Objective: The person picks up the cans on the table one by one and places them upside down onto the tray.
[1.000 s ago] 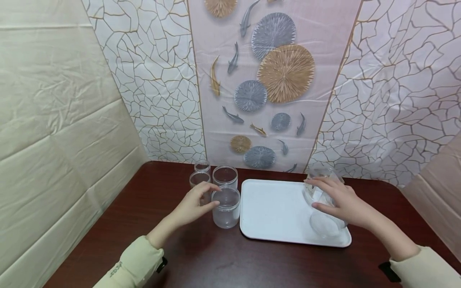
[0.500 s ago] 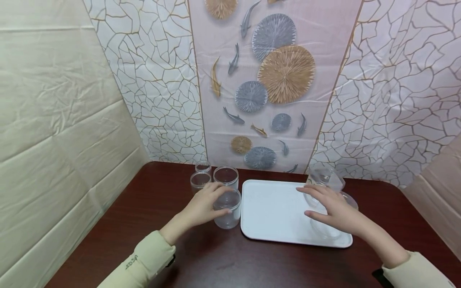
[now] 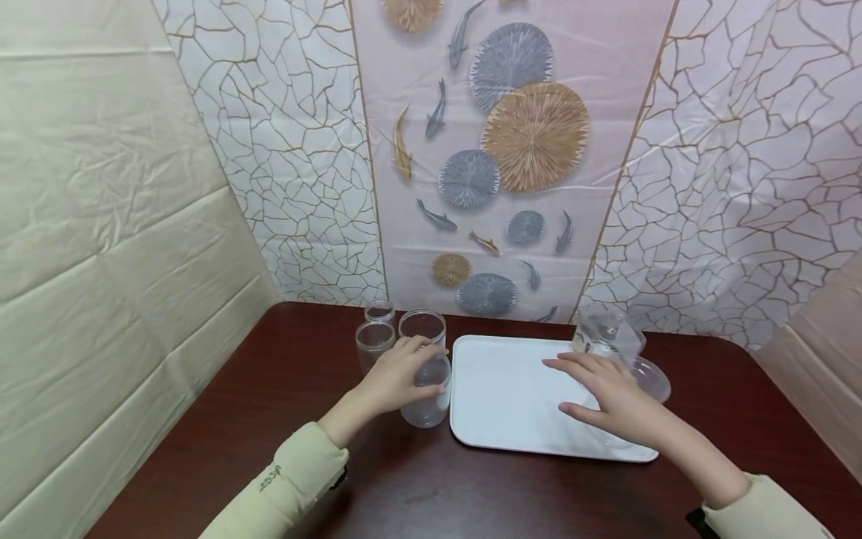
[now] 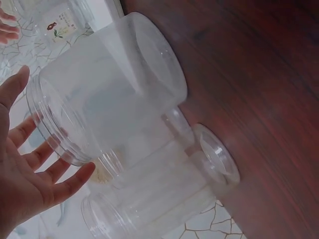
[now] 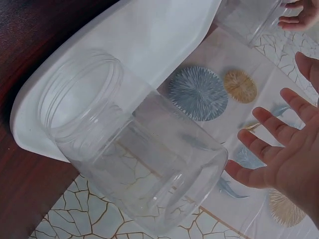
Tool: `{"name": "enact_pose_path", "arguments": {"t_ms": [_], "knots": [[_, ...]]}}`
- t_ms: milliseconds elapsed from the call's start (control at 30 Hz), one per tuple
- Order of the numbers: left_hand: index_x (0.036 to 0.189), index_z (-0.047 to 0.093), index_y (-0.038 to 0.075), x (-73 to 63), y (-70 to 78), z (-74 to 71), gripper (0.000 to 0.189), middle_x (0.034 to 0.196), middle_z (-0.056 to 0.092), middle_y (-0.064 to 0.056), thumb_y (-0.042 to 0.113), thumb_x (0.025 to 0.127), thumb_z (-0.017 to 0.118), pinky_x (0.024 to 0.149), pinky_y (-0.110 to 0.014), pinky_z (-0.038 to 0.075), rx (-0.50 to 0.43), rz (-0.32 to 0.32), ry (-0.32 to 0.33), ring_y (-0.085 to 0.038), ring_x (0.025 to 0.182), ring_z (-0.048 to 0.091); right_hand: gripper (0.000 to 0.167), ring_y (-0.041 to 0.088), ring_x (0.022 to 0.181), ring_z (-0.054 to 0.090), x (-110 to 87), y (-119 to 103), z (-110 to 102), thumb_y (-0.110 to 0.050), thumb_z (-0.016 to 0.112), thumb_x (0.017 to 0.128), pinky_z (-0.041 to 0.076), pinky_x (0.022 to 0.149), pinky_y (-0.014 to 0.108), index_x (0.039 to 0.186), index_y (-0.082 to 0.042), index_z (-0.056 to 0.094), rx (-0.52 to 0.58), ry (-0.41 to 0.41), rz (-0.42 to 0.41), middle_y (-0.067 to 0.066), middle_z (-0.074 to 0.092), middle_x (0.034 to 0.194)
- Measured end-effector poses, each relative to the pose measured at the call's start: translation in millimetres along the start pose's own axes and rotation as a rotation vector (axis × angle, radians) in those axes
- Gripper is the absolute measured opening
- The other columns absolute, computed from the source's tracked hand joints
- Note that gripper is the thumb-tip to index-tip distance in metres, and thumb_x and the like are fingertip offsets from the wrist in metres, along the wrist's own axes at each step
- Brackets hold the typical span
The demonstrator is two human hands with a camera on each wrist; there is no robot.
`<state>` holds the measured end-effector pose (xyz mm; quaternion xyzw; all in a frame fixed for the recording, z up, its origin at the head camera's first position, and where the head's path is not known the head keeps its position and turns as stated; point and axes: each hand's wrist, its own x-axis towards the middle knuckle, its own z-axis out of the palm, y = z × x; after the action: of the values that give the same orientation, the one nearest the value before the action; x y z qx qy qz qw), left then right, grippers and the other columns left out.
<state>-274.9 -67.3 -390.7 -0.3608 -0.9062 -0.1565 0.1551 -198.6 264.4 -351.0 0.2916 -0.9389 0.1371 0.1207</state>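
Observation:
My left hand [image 3: 397, 374] hovers at the front clear jar [image 3: 426, 410], which stands upright on the table left of the white tray [image 3: 512, 404]. In the left wrist view its fingers [image 4: 70, 181] spread round the jar's threaded mouth; whether they touch it, I cannot tell. Over the tray's right part, my right hand [image 3: 616, 397] is spread with nothing in its grasp. Beside it, in the right wrist view, a clear jar [image 5: 144, 154] stands mouth-down on the tray, its base near my little finger. In the head view my hand hides much of that jar.
Behind the front jar stand several more clear jars, including a wide one [image 3: 422, 326] and a narrow one [image 3: 375, 340]. A clear container [image 3: 609, 337] with a printed label shows behind my right hand. Patterned cloth [image 3: 323, 187] hangs behind the dark table [image 3: 417, 494].
My left hand has moved right, over the front jar's mouth. My right hand has moved left and slightly toward me, away from the clear container at the tray's right end.

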Motion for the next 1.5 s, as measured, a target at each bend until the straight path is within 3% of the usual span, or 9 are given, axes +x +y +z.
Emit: {"name": "enact_pose_path", "arguments": {"t_ms": [367, 833, 1067, 1500], "knots": [[0.121, 0.06, 0.02, 8.5, 3.7, -3.0, 0.051, 0.121, 0.057, -0.006, 0.045, 0.079, 0.072, 0.08, -0.046, 0.051, 0.008, -0.059, -0.105, -0.028, 0.113, 0.052, 0.054, 0.034, 0.124, 0.045, 5.6, -5, 1, -0.03, 0.068, 0.085, 0.033, 0.091, 0.065, 0.135, -0.018, 0.049, 0.002, -0.035, 0.02, 0.011, 0.052, 0.132], [0.13, 0.055, 0.02, 16.1, 7.6, -8.8, 0.062, 0.127, 0.052, -0.008, 0.048, 0.078, 0.072, 0.079, -0.043, 0.05, 0.02, -0.101, -0.266, -0.03, 0.113, 0.049, 0.054, 0.033, 0.123, 0.047, 14.8, -10, 12, -0.027, 0.069, 0.085, 0.035, 0.091, 0.066, 0.134, -0.017, 0.05, 0.01, -0.038, -0.006, 0.012, 0.054, 0.131], [0.132, 0.053, 0.022, 28.3, 11.1, -17.0, 0.066, 0.13, 0.049, -0.008, 0.048, 0.076, 0.073, 0.086, -0.046, 0.05, 0.045, -0.139, -0.396, -0.029, 0.116, 0.048, 0.053, 0.036, 0.122, 0.047, 16.2, -11, 15, -0.028, 0.068, 0.085, 0.036, 0.09, 0.065, 0.134, -0.016, 0.051, 0.018, -0.044, -0.009, 0.014, 0.054, 0.131], [0.12, 0.058, 0.018, 45.3, 20.6, -29.9, 0.062, 0.117, 0.053, -0.008, 0.036, 0.066, 0.084, 0.083, -0.043, 0.047, 0.056, -0.173, -0.547, -0.028, 0.101, 0.049, 0.052, 0.034, 0.123, 0.047, 19.0, -14, 22, -0.029, 0.068, 0.085, 0.036, 0.092, 0.062, 0.133, -0.016, 0.052, 0.029, -0.068, -0.008, 0.012, 0.054, 0.131]]}}
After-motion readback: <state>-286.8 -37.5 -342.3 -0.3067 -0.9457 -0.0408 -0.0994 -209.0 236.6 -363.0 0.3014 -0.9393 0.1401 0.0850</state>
